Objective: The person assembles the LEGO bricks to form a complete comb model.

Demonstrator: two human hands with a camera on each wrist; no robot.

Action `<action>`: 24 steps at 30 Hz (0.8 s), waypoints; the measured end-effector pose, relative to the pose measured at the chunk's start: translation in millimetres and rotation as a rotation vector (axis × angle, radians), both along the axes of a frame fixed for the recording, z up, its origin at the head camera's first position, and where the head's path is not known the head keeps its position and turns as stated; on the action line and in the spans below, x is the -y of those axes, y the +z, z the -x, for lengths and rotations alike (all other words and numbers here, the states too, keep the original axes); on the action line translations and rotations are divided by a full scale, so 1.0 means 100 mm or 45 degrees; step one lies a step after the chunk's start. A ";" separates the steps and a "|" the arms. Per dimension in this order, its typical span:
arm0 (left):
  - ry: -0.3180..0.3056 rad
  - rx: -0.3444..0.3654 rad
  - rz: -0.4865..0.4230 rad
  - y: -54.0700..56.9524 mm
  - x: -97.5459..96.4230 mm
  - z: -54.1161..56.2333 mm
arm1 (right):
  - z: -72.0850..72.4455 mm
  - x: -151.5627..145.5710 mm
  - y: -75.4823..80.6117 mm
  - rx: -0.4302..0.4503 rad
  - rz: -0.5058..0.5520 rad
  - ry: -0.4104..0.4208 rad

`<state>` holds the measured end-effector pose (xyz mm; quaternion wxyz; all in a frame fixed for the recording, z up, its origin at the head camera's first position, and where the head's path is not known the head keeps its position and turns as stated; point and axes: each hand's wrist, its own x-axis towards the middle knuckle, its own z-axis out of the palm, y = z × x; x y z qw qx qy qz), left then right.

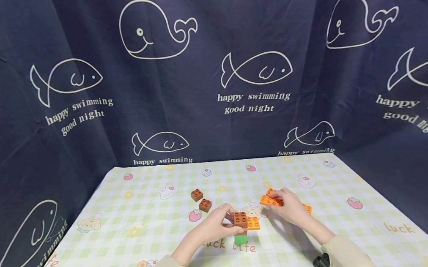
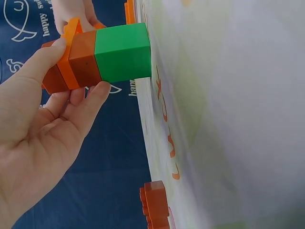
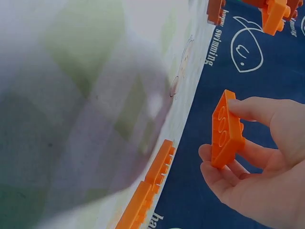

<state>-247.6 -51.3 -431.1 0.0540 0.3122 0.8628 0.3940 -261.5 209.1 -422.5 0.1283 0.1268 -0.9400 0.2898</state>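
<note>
My left hand point(image 1: 215, 226) grips a small tower of building bricks, thumb on one side and fingers on the other. The tower has a green brick point(image 2: 123, 52) at the bottom, then a brown brick point(image 2: 85, 58), an orange plate point(image 1: 253, 222) jutting out to the right, and a brown brick point(image 1: 239, 218) on top. My right hand point(image 1: 290, 205) pinches a flat orange building brick point(image 3: 226, 131) between thumb and fingers, its hollow underside showing in the right wrist view. This brick is held above the table, right of the tower.
Two loose brown bricks, one farther back point(image 1: 196, 195) and one nearer point(image 1: 205, 204), lie left of the tower. More orange bricks point(image 3: 161, 162) lie on the table near my right hand. A checked cloth point(image 1: 162, 235) covers the table; a dark blue curtain point(image 1: 202, 83) stands behind.
</note>
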 end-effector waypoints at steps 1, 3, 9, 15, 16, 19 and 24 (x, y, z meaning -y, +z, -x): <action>0.001 0.001 0.000 0.00 0.00 0.00 | 0.00 0.00 0.01 -0.009 0.007 0.001; 0.005 0.004 0.004 0.00 0.00 0.01 | 0.00 0.00 0.02 -0.023 0.021 0.003; -0.008 0.006 -0.011 -0.02 0.01 0.02 | 0.00 0.02 0.04 -0.072 0.046 0.020; -0.016 0.001 -0.017 -0.03 0.01 0.01 | -0.04 0.05 0.09 -0.120 0.053 0.026; -0.016 0.003 -0.019 -0.03 0.01 0.01 | -0.05 0.06 0.10 -0.124 0.050 0.026; -0.014 0.005 -0.019 -0.02 0.00 0.01 | -0.07 0.10 0.14 -0.126 0.055 0.030; -0.014 0.004 -0.017 0.00 0.00 0.00 | -0.10 0.15 0.18 -0.123 0.072 0.054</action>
